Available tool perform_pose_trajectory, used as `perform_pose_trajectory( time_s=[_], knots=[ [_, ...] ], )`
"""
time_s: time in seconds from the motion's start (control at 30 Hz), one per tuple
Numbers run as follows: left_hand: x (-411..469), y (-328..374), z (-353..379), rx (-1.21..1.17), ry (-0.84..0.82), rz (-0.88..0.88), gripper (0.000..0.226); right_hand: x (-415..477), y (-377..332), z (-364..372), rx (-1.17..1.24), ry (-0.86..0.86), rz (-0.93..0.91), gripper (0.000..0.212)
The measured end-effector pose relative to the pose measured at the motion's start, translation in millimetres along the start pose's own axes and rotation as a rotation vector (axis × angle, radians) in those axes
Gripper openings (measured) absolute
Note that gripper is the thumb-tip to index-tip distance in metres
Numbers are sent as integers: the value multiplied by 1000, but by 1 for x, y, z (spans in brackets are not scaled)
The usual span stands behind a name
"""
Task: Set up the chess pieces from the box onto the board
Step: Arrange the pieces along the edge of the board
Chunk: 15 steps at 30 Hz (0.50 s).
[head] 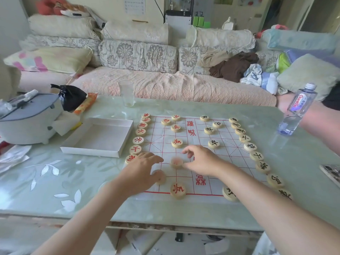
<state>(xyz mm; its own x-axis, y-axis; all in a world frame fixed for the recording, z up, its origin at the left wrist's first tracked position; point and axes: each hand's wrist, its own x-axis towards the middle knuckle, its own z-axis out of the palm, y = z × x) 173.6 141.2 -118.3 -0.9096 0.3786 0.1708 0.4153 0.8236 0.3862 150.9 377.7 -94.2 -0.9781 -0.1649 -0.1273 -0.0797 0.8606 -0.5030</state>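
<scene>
Head view only. Board [224, 131] is a thin sheet with a red grid, flat on the glassy tabletop [73, 181]. White box [99, 138] sits just beside its left edge, lid off, no pieces showing inside.

The pieces are out on the sheet: red row [138, 140] down the left edge, black row [250, 147] down the right edge, and soldiers and cannons scattered between.

Left hand [141, 168] lies palm down over the near-left squares with the fingers fairly straight. Its thumb tip is at a disc [160, 178], half hidden.

Right hand [200, 161] has loosely curled fingers, thumb right by a blurred red disc [176, 162] lying between the two hands. Cannot tell whether it pinches that disc or only nudges it.

Another red soldier [178, 190] sits near the front border.

Handling guess:
- The discs look like wood: light, rigid, not fragile.
- Smooth faces would likely slide easily on the sheet.
- Best taken by the rim, thumb against a finger, or pushed flat from the top.
- The sheet looks light and could shift or wrinkle if a disc is dragged hard.

Water bottle [298, 109] and glass [127, 93] stand well apart from the play area.
</scene>
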Motion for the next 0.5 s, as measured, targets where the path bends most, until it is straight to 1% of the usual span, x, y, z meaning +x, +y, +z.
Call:
perform_pose_trajectory(
  time_s=[0.07, 0.13, 0.2, 0.3, 0.43, 0.5],
  knots=[
    [10, 3, 4, -20, -43, -40, 47, 3, -1, 8, -13, -7, -5, 57],
    [21, 7, 9, -10, -59, -41, 48, 8, -5, 13, -58, -14, -56, 61],
    [30, 11, 13, 8, -62, -21, 47, 11, -8, 15, -78, -17, -88, 58],
    [41, 12, 19, 13, -29, 11, 44, 13, -10, 16, -93, 3, -86, 49],
    [51, 7, 20, -30, -71, -2, 54, 12, -9, 12, -111, -36, -104, 62],
    [54, 5, 19, -36, -95, 19, 51, 13, -8, 10, -74, -66, -126, 54]
  ],
)
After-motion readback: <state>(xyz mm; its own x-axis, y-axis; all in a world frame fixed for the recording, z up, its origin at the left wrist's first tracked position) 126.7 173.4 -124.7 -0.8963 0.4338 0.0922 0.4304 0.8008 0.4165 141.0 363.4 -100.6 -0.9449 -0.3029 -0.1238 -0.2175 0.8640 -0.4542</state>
